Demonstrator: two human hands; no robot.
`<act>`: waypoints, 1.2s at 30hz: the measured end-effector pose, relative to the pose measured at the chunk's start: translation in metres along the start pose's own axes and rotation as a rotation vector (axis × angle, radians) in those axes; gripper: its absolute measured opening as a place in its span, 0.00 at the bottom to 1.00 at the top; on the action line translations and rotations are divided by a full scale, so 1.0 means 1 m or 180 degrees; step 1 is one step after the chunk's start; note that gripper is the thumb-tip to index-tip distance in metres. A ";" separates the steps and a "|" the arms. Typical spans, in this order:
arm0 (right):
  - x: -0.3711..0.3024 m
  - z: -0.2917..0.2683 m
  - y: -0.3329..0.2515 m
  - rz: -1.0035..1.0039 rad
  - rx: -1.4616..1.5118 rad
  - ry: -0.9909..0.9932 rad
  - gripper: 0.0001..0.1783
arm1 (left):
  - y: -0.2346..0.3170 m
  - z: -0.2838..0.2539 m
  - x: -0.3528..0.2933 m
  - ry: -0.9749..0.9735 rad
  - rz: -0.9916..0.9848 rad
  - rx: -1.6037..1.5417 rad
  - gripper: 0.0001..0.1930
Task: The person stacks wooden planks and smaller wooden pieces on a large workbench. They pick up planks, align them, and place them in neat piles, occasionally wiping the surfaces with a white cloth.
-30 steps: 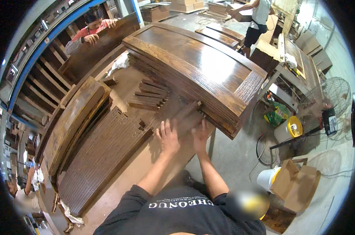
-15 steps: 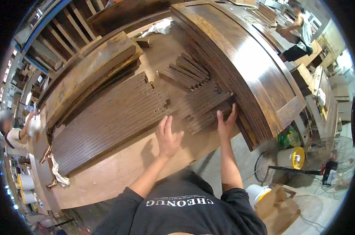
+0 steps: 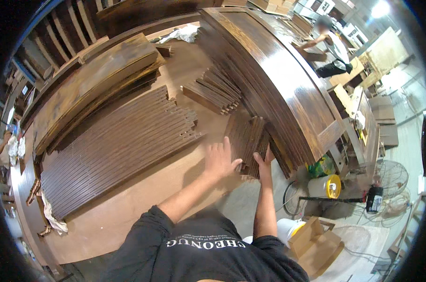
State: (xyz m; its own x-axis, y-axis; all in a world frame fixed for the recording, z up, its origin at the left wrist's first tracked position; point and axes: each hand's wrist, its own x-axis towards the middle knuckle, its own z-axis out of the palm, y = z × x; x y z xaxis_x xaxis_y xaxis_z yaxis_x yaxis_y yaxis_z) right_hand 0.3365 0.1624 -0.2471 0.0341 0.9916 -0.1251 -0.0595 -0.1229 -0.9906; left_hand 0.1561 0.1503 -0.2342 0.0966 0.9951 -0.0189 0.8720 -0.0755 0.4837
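Observation:
A short bundle of dark brown wooden slats (image 3: 245,139) lies near the table's front edge, between my hands. My right hand (image 3: 264,164) grips its right side, thumb on top and fingers down along the outer edge. At the bundle's left, my left hand (image 3: 218,160) is spread, its thumb reaching toward the slats' near end. Whether that thumb touches them I cannot tell. Beyond the bundle sits a fanned group of similar slats (image 3: 213,91). To the left, a wide row of long grooved slats (image 3: 114,145) rests on the table, its right ends stepped.
A tall stack of brown panels (image 3: 278,80) stands close on the right. Thick curved boards (image 3: 95,84) lie behind the long row. A cardboard box (image 3: 316,246), a yellow-lidded bucket (image 3: 323,186) and a fan (image 3: 391,178) stand on the floor. A person (image 3: 333,47) works at far right.
The short bundle has turned, its slats now pointing more toward me. My hands have come closer together around it, and my right hand has moved nearer. The whole view has shifted slightly.

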 end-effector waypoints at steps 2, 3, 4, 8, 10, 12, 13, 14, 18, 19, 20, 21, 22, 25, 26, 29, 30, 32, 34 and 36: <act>0.019 -0.028 0.030 0.0027 -0.0822 -0.0110 0.51 | 0.004 0.020 -0.017 0.0269 -0.0095 -0.0425 0.48; 0.029 -0.024 0.024 0.0029 -0.1244 -0.0199 0.52 | 0.008 0.025 -0.017 0.0183 -0.0363 -0.0633 0.49; 0.038 -0.027 0.014 -0.0124 -0.1513 -0.0388 0.53 | 0.016 0.031 -0.014 0.0097 -0.0634 -0.0842 0.49; 0.077 -0.049 -0.010 -0.0131 -0.2326 -0.0593 0.50 | 0.044 0.045 0.000 -0.0022 -0.1034 -0.1574 0.49; 0.075 -0.040 -0.027 -0.0238 -0.2647 -0.0572 0.47 | 0.024 0.069 0.006 0.0490 -0.0754 -0.2396 0.48; 0.053 -0.016 -0.056 -0.0285 -0.2697 -0.0321 0.41 | 0.006 0.066 0.004 0.0668 -0.0995 -0.2822 0.46; 0.046 -0.017 -0.053 -0.0520 -0.2675 -0.0123 0.40 | 0.001 0.060 0.008 0.0448 -0.1231 -0.3130 0.46; 0.040 -0.019 -0.051 -0.0772 -0.2661 0.0050 0.40 | -0.003 0.047 0.015 0.0055 -0.1232 -0.2640 0.44; 0.017 -0.013 -0.050 -0.1331 -0.2259 0.0144 0.33 | -0.029 0.059 0.029 0.0013 -0.0812 -0.1865 0.38; 0.011 -0.008 -0.054 -0.1325 -0.2095 0.0064 0.32 | -0.042 0.066 0.031 -0.0004 -0.0739 -0.2010 0.37; 0.004 -0.004 -0.059 -0.1273 -0.1888 -0.0011 0.28 | -0.047 0.065 0.032 -0.0057 -0.0625 -0.2157 0.37; 0.005 0.002 -0.056 -0.1412 -0.1796 -0.0110 0.27 | -0.053 0.063 0.032 -0.0103 -0.0514 -0.2304 0.36; 0.006 0.009 -0.051 -0.1551 -0.1703 -0.0217 0.26 | -0.058 0.062 0.027 -0.0017 -0.0616 -0.2039 0.31; 0.004 0.029 -0.046 -0.1502 -0.1348 -0.0139 0.22 | -0.026 -0.003 0.010 0.0108 -0.0792 -0.1224 0.18; 0.004 0.037 -0.043 -0.1407 -0.1051 -0.0080 0.21 | -0.030 -0.013 -0.001 0.0164 -0.0727 -0.1335 0.17; 0.013 0.056 -0.025 -0.1314 -0.0347 0.0049 0.18 | -0.058 -0.043 -0.053 -0.0283 -0.1060 -0.3439 0.19; 0.017 0.061 -0.022 -0.1301 -0.0144 0.0103 0.17 | -0.056 -0.069 -0.074 -0.0411 -0.1163 -0.4154 0.21; 0.034 0.085 -0.028 -0.1670 -0.0854 -0.0158 0.19 | -0.070 -0.089 -0.119 -0.0266 -0.1111 -0.5174 0.26; 0.059 0.116 -0.042 -0.1978 -0.1683 -0.0518 0.26 | -0.086 -0.092 -0.159 0.0177 -0.1040 -0.5443 0.31; 0.089 0.144 -0.043 -0.2118 -0.2597 -0.0686 0.32 | -0.090 -0.098 -0.186 0.0594 -0.1223 -0.5475 0.31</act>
State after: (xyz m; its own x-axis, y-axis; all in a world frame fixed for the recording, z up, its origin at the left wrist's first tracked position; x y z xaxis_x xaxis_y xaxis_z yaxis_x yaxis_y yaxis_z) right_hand 0.1984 0.2616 -0.2078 -0.3675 0.8460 0.3862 0.5928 0.5331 -0.6037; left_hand 0.0125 -0.0215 -0.1880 -0.1306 0.9416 -0.3103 -0.6238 0.1652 0.7639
